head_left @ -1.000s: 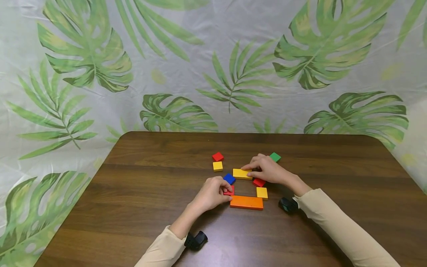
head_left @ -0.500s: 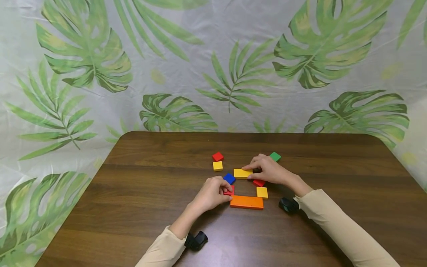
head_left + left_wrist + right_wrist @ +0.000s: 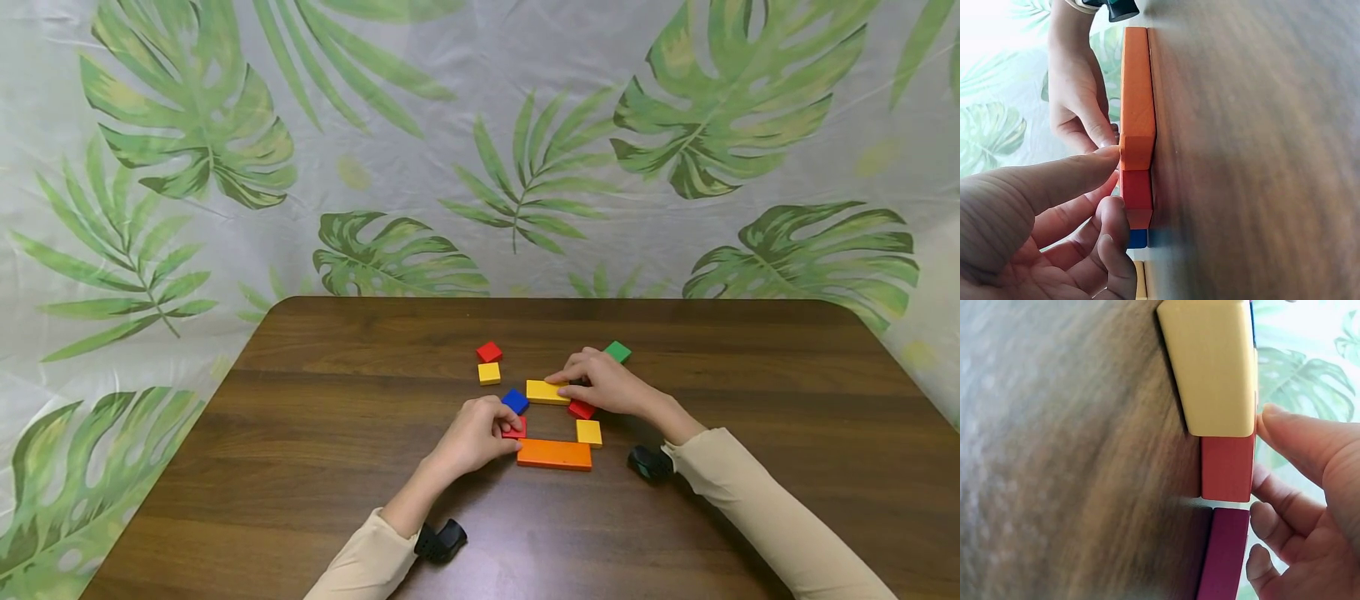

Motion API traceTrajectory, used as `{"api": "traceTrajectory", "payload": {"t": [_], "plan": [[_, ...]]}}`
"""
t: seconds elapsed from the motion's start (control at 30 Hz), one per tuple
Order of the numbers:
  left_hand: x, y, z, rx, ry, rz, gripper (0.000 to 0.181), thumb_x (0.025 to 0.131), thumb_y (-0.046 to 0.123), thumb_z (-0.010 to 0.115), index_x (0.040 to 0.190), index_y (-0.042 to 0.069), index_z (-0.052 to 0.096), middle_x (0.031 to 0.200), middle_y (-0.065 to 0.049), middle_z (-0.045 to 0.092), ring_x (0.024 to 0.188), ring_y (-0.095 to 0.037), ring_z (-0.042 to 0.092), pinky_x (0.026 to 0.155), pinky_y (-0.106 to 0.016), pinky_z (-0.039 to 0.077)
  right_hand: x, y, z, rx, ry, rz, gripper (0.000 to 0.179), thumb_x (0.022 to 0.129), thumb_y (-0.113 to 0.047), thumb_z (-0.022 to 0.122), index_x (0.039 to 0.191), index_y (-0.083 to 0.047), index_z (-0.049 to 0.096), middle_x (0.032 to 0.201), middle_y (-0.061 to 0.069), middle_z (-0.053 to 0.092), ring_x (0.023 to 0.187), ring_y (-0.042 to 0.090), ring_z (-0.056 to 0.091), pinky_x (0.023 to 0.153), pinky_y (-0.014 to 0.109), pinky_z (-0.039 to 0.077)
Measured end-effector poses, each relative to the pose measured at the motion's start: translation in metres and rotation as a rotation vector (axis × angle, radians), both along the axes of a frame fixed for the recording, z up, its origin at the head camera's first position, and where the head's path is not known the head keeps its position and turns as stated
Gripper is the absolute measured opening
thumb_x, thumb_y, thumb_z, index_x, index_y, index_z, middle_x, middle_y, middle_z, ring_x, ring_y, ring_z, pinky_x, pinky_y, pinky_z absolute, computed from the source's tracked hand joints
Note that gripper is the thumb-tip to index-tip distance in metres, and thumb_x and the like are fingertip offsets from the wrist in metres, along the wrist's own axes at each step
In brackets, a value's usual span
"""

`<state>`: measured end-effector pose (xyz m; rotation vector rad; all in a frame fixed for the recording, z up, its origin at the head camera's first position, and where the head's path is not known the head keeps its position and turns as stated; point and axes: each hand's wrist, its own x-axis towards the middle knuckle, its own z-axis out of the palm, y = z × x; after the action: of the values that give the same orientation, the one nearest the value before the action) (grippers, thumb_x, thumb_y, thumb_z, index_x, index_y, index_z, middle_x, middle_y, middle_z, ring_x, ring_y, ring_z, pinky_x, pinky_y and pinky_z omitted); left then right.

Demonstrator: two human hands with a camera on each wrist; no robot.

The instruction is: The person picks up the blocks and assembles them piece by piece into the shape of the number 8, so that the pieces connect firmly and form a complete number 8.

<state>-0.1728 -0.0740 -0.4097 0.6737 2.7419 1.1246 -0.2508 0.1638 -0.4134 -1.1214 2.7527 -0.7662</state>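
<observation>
My right hand (image 3: 606, 382) pinches a yellow rectangular block (image 3: 543, 392) between thumb and index finger. Under that hand a red block (image 3: 581, 409) lies partly covered, and a purple block (image 3: 1225, 553) shows below the curled fingers in the right wrist view. My left hand (image 3: 474, 432) has its thumb at the corner of a long orange block (image 3: 554, 454), while its loosely bent fingers rest on a small red block (image 3: 1137, 190). Just beyond sits a blue block (image 3: 515, 402). A yellow square block (image 3: 588, 432) stands at the orange block's far right side.
Behind the group, a red block (image 3: 489, 352) and a yellow block (image 3: 489, 373) lie left of the middle. A green block (image 3: 618, 352) is behind my right hand. All are on a dark wooden table (image 3: 285, 400) before a leaf-patterned cloth (image 3: 525, 275).
My right hand has shifted the yellow rectangular block slightly to the right. The left hand and the blocks by it have stayed in place.
</observation>
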Motion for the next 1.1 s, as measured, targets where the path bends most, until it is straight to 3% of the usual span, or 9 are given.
{"api": "traceTrajectory", "payload": {"t": [0.6, 0.8, 0.97, 1.1], "plan": [[0.002, 0.0, 0.001, -0.002, 0.012, 0.003, 0.012, 0.073, 0.009, 0.079, 0.08, 0.004, 0.07, 0.076, -0.007, 0.06, 0.063, -0.006, 0.048, 0.056, -0.013, 0.041, 0.002, 0.001, -0.001, -0.007, 0.032, 0.005, 0.027, 0.086, -0.017, 0.066, 0.112, -0.014, 0.07, 0.085, -0.002, 0.065, 0.072, 0.008, 0.038, 0.062, 0.02, 0.03], [0.002, 0.001, 0.001, -0.006, 0.019, 0.003, 0.012, 0.073, 0.01, 0.079, 0.08, 0.004, 0.07, 0.075, -0.006, 0.059, 0.061, -0.005, 0.047, 0.056, -0.014, 0.041, 0.006, 0.003, -0.001, -0.063, 0.086, 0.008, 0.029, 0.084, -0.017, 0.068, 0.112, -0.01, 0.069, 0.092, 0.0, 0.068, 0.078, 0.013, 0.047, 0.066, 0.022, 0.034], [0.002, 0.001, 0.001, -0.005, 0.013, 0.006, 0.012, 0.073, 0.01, 0.079, 0.08, 0.005, 0.07, 0.075, -0.006, 0.059, 0.061, -0.005, 0.047, 0.056, -0.014, 0.041, 0.013, 0.008, 0.002, -0.08, 0.121, -0.041, 0.028, 0.083, -0.018, 0.07, 0.11, -0.01, 0.07, 0.095, 0.001, 0.069, 0.083, 0.015, 0.051, 0.07, 0.024, 0.038], [0.001, 0.0, 0.001, -0.003, 0.015, 0.006, 0.012, 0.073, 0.01, 0.078, 0.079, 0.005, 0.07, 0.075, -0.006, 0.059, 0.062, -0.005, 0.048, 0.057, -0.014, 0.041, 0.024, 0.011, 0.005, -0.084, 0.099, -0.119, 0.028, 0.082, -0.017, 0.07, 0.109, -0.009, 0.07, 0.095, 0.003, 0.068, 0.086, 0.017, 0.052, 0.072, 0.027, 0.042]]}}
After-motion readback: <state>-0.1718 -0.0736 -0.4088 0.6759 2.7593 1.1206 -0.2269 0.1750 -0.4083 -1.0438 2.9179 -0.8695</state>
